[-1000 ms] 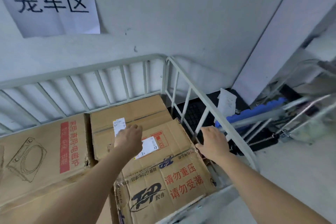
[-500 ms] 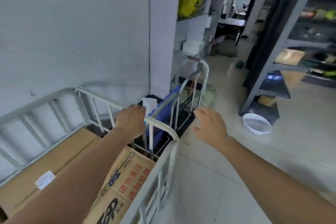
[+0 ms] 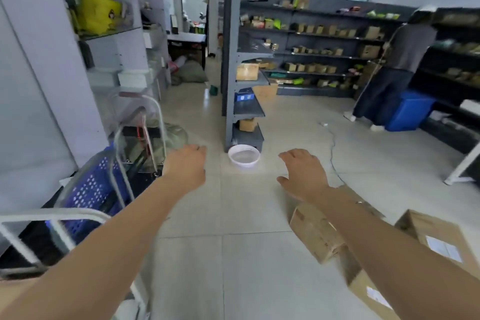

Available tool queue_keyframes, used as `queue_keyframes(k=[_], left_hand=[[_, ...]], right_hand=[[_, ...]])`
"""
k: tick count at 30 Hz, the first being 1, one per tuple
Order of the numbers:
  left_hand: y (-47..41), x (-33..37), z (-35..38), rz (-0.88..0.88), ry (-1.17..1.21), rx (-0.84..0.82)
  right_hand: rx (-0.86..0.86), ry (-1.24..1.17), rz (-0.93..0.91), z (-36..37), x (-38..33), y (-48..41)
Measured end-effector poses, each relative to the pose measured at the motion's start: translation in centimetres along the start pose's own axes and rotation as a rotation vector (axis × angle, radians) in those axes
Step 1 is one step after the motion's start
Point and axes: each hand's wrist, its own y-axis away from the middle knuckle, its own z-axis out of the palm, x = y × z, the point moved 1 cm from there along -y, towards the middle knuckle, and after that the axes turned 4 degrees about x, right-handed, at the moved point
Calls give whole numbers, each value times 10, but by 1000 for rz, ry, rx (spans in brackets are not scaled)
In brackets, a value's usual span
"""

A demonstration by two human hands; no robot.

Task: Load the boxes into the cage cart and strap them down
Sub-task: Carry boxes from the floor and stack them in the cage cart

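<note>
Plainly empty, left hand (image 3: 185, 167) and right hand (image 3: 302, 175) hover — fingers relaxed — boxes (image 3: 314, 235) near the right.

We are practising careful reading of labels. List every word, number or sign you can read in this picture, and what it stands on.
Nothing here reads clearly.
White label on the large brown cardboard box at far right: print blurred.
Second white label on the lower brown cardboard box: blurred.
Dark mark on the yellow bag: too small.
White mark on the small blue box: too small.
</note>
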Motion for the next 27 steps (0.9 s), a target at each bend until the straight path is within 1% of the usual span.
queue_keyframes(k=[8, 15, 21, 27], left_hand=[[-47, 157, 23, 158, 39, -51], [-87, 254, 62, 267, 55, -135], [-140, 318, 114, 328, 81, -216], [-217, 371, 177, 403, 64, -297]], right_hand=[[-72, 76, 224, 9, 157, 54], [-180, 77, 404, 40, 258, 73], [-273, 85, 478, 86, 326, 52], [-343, 60, 545, 135, 391, -6]])
